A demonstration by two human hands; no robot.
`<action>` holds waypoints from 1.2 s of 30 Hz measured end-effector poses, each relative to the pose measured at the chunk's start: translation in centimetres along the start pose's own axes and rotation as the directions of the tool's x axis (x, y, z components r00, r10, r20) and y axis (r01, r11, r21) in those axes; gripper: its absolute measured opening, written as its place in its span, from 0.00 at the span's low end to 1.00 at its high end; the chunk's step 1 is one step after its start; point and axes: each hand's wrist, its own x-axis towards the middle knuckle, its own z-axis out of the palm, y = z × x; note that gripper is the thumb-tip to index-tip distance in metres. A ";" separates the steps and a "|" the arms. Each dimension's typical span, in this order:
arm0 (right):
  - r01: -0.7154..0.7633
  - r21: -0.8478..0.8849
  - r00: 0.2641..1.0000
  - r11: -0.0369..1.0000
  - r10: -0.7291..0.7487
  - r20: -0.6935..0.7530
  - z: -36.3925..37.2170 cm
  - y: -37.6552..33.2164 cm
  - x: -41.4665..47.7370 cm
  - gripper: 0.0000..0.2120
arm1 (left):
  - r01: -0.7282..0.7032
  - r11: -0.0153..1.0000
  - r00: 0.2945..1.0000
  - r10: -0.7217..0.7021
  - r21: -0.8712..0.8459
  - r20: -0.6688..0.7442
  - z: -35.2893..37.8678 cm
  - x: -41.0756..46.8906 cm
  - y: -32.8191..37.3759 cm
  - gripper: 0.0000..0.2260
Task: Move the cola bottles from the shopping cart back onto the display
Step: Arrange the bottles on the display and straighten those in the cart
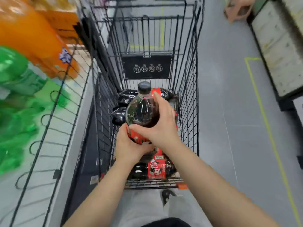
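Observation:
A large cola bottle point(141, 110) with a black cap and red label is held upright above the black wire shopping cart point(188, 99). My right hand point(161, 123) wraps its shoulder from the right. My left hand point(129, 145) grips its lower part at the label from below. Several more cola bottles point(155, 167) lie in the cart's bottom, partly hidden under my hands. The wire display shelf point(54, 122) runs along the left.
The display on the left carries blurred orange soda bottles point(32, 38) and green soda bottles point(18, 102). Another person's hand point(237, 10) shows at top right beside a dark-framed fixture point(278, 54). Yellow tape lines point(268, 128) mark the grey floor to the right.

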 end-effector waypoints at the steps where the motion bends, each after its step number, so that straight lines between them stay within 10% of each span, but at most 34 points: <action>1: 0.034 0.009 0.998 0.999 -0.034 0.061 -0.9 -0.2 -0.5 0.51 | 0.027 0.999 0.999 -0.028 -0.029 -0.029 -0.2 -1.2 0.2 0.33; 7: 0.087 0.110 0.904 0.990 -0.125 0.409 -3.3 -1.9 -5.6 0.44 | 0.072 0.984 0.959 -0.114 -0.164 -0.259 -2.3 -9.4 2.0 0.40; 20: 0.429 0.159 0.663 0.889 -0.430 0.613 4.4 -13.2 -15.6 0.40 | 0.042 0.940 0.742 -0.257 -0.339 -0.619 -14.0 -21.9 0.3 0.38; 36: 0.666 0.096 0.594 0.740 -0.604 0.532 19.3 -28.8 -22.7 0.45 | -0.111 0.968 0.620 -0.109 -0.225 -0.777 -34.7 -23.7 -6.0 0.47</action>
